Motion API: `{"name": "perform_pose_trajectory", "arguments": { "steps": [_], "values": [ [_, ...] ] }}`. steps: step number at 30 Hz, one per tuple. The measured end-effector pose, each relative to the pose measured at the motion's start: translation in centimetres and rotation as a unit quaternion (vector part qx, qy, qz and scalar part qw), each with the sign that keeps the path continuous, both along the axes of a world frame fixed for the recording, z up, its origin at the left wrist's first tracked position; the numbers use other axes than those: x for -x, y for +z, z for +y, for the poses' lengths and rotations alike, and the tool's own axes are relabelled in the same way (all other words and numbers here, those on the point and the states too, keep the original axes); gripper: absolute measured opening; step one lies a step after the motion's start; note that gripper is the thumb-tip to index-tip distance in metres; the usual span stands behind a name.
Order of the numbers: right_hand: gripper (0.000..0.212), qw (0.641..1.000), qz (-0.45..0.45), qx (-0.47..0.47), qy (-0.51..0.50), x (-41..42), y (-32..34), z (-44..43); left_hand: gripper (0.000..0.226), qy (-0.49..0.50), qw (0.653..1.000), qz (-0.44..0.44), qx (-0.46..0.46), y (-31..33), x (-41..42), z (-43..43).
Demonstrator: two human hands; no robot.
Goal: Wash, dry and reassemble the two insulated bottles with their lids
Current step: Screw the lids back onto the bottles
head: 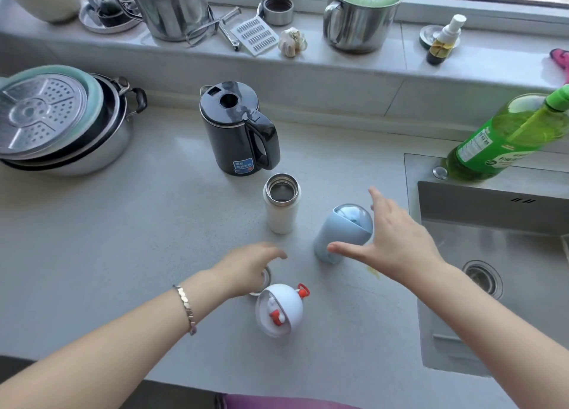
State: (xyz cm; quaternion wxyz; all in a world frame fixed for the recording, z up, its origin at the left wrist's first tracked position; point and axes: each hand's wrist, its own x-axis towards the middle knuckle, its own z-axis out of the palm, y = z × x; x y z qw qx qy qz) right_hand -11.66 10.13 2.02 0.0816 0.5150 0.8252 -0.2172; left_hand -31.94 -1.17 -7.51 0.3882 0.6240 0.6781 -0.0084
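White bottle stands upright mid-tabletop, lidless, mouth up, steel bore showing; just beside it toward the sink, the blue bottle stands on end with its domed lid on and something pale blue under the dome. White domed lid with a red-and-white figure inside lies near the front edge, with a black kettle behind the white bottle. Right hand is spread wide about the blue bottle, grip holding nothing; left hand arches over a small metal-rimmed piece beside the white lid — whether its grip has it, cannot tell.
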Motion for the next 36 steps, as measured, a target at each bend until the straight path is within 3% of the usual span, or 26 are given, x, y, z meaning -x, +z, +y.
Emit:
{"name": "perform_pose_trajectory", "arguments": {
  "steps": [5, 9, 12, 14, 16, 20, 22, 23, 24, 27, 28, 32, 36],
  "values": [
    [0.069, 0.988, 0.116, -0.090, 0.037, -1.2, 0.4, -0.6, 0.095, -0.091, 0.990, 0.095, 0.048, -2.2, 2.0, -2.2],
    [0.038, 0.977, 0.165, -0.121, 0.054, -1.1, 0.2, -1.2, 0.066, -0.091, 0.982, 0.167, 0.008, -3.2, 0.7, -2.2],
    [0.025, 0.967, 0.221, -0.108, 0.066, -0.7, 1.1, -1.6, 0.071, 0.039, 0.988, 0.136, -0.056, -1.6, 1.1, -2.7],
    [0.020, 0.956, 0.286, -0.045, 0.041, -0.1, 2.4, -1.8, 0.075, 0.173, 0.967, 0.038, -0.181, 1.3, 1.6, -3.2],
    [0.026, 0.937, 0.337, 0.089, 0.007, 1.2, 3.6, -2.0, 0.064, 0.223, 0.924, -0.097, -0.296, 5.4, 1.6, -3.0],
    [0.053, 0.851, 0.362, 0.381, -0.013, 4.0, 4.9, -1.6, 0.059, 0.131, 0.877, -0.215, -0.410, 10.7, -0.6, -0.1],
    [0.047, 0.804, 0.410, 0.430, -0.025, 4.5, 4.9, -0.9, 0.063, 0.116, 0.866, -0.233, -0.427, 10.8, -1.2, 1.2],
    [0.045, 0.802, 0.421, 0.422, -0.036, 4.5, 4.9, -0.5, 0.067, 0.120, 0.867, -0.237, -0.422, 10.3, -1.1, 1.5],
    [0.046, 0.819, 0.416, 0.393, -0.049, 4.5, 4.8, 0.0, 0.073, 0.127, 0.872, -0.229, -0.413, 9.4, -0.8, 1.7],
    [0.058, 0.933, 0.309, 0.178, -0.041, 4.3, 3.6, 2.0, 0.096, 0.196, 0.888, -0.165, -0.382, 6.2, 0.8, 1.5],
    [0.062, 0.954, 0.275, 0.118, -0.025, 4.4, 3.3, 2.7, 0.104, 0.239, 0.891, -0.156, -0.353, 5.3, 1.1, 1.6],
    [0.067, 0.972, 0.211, 0.050, 0.094, 6.7, 2.5, 4.5, 0.109, 0.310, 0.915, -0.180, -0.184, 3.2, 1.6, 3.5],
    [0.071, 0.969, 0.129, 0.045, 0.206, 9.4, 1.0, 4.5, 0.083, 0.348, 0.892, -0.242, -0.155, 2.1, 1.5, 5.2]
  ]
}}
